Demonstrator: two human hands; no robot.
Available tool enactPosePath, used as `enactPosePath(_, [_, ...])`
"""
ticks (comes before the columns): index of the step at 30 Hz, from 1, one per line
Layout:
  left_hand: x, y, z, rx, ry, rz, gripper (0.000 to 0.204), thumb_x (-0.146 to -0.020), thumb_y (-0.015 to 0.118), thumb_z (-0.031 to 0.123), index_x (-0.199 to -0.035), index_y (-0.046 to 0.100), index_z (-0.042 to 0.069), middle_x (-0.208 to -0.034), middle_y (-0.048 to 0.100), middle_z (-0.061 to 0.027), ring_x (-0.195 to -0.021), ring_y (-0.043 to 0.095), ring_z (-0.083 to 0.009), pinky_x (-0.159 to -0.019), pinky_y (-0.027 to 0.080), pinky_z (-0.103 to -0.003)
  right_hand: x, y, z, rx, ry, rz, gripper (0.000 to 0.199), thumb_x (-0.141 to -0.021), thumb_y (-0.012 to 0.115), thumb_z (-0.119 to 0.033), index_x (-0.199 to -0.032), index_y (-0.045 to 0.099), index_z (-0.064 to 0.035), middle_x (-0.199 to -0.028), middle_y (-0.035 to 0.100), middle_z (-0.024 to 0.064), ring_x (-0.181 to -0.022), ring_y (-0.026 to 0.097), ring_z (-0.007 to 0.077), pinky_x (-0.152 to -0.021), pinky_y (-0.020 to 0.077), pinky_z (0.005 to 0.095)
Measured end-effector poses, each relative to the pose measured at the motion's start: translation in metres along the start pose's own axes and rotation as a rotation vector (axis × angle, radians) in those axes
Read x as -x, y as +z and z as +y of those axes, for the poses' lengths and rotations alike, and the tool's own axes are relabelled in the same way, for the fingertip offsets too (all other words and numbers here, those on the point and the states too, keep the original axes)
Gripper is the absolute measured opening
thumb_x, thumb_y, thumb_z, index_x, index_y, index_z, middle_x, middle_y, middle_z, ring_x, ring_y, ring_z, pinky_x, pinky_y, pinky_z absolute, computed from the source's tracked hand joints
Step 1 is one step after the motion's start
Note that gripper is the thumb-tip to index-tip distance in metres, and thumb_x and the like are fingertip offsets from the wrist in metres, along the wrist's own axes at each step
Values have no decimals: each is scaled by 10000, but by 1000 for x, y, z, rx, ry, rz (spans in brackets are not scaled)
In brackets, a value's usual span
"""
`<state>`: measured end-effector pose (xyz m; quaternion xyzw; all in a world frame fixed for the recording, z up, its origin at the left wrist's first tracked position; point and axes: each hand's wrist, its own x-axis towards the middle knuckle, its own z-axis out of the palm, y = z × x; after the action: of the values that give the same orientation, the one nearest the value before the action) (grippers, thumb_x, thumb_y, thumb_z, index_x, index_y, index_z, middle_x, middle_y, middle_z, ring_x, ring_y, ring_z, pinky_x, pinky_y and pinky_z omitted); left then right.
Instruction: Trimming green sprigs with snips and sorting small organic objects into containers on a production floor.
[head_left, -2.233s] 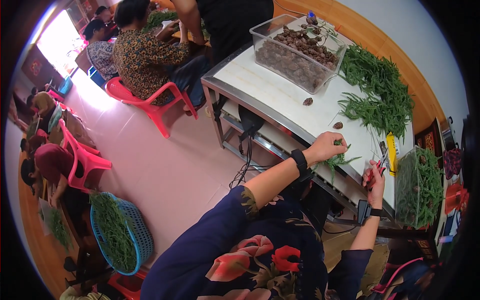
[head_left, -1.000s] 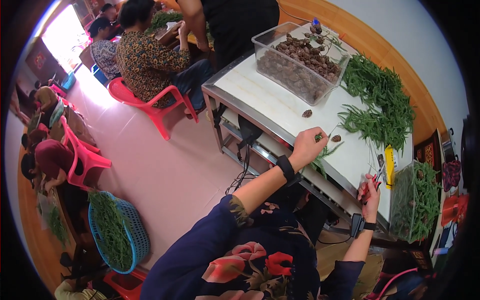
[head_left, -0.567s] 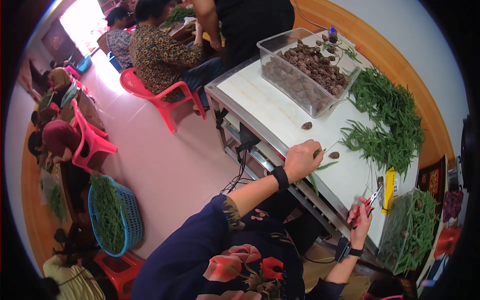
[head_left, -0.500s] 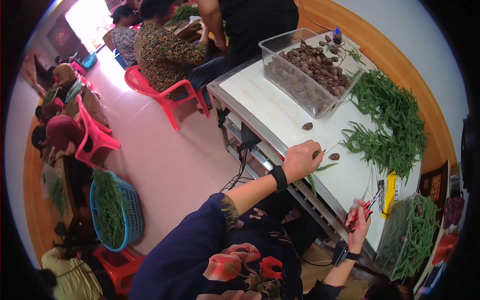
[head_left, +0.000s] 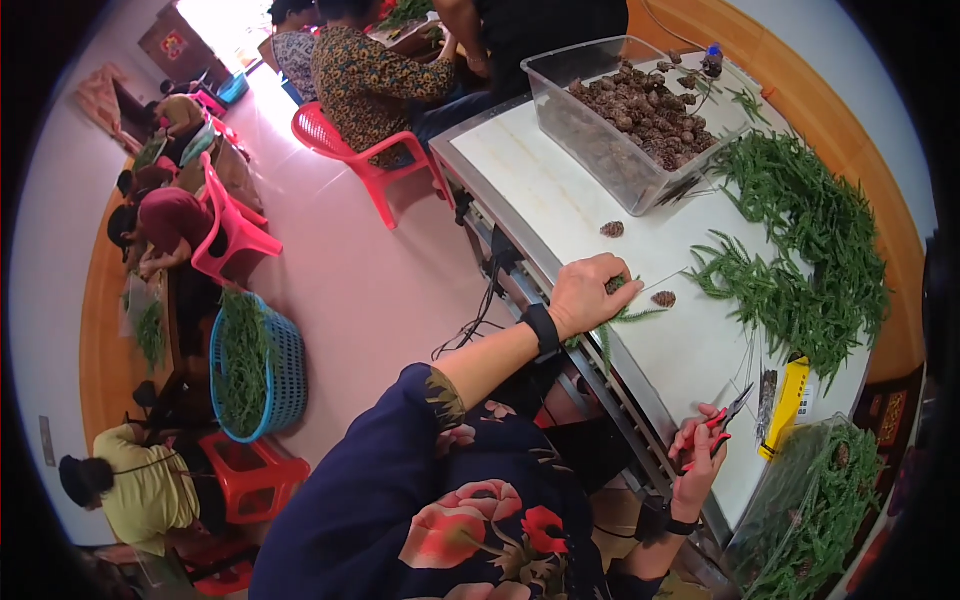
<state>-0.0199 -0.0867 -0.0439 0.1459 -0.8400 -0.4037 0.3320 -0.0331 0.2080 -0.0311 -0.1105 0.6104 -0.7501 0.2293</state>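
1. The white worktable carries everything; its near edge runs just in front of the person's body.
2. A heap of green sprigs covers the table's far right, and a clear bin of pine cones stands at its far end.
3. A blue basket of greens sits on the floor to the left, well apart from the table.
4. The left hand is closed around a pine cone and a green sprig, pressed on the table near its edge.
5. The right hand grips red-handled pliers, their tip slightly parted, just off the table's near edge.
6. A loose cone lies just beside the left hand; another is farther off.
7. Likely risks: the held sprig hangs over the edge and could slip out if the grasp loosens; a sweep of the wrist could knock the nearby cone to the floor; the pliers' tip could nick fingers if brought in carelessly.
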Motion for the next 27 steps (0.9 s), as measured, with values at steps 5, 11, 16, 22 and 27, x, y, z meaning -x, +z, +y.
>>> enactPosePath(5, [-1, 2, 0, -27, -3, -3, 211, -778, 702, 269, -768, 668, 61, -719, 630, -109, -617, 606, -282, -575, 486, -344, 0, -3, -1, -28, 4, 4, 315, -969, 518, -205, -1217, 460, -20, -790, 481, 34, -631, 479, 98, -484, 415, 219])
enactPosePath(11, [-2, 2, -3, -47, 34, 0, 217, -790, 702, 277, -757, 661, 66, -739, 633, -108, -625, 608, -292, -575, 490, -353, 1, 1, 0, -38, -45, 15, 327, -968, 522, -217, -1221, 456, -21, -789, 478, 30, -634, 476, 100, -483, 415, 218])
enactPosePath(16, [-3, -1, -3, -29, 50, -22, 209, -800, 699, 273, -753, 655, 75, -738, 627, -96, -621, 608, -286, -569, 488, -353, 3, 9, 4, -5, -84, 114, 334, -969, 523, -230, -1222, 457, -23, -787, 476, 26, -631, 475, 95, -477, 409, 214])
enactPosePath(22, [-3, -8, -7, 50, 47, -79, 176, -806, 699, 253, -780, 639, 89, -759, 620, -82, -613, 605, -278, -559, 485, -354, 0, 18, 3, 52, -104, 234, 354, -969, 524, -242, -1236, 451, -22, -793, 485, 30, -625, 476, 81, -457, 384, 203])
enactPosePath(27, [-4, -8, -13, 111, 79, -66, 154, -808, 694, 230, -802, 629, 90, -772, 615, -75, -611, 601, -278, -550, 481, -360, -4, 26, -8, 432, -10, 375, 375, -924, 589, -256, -1212, 497, -34, -818, 513, 40, -706, 537, 139, -570, 446, 277])
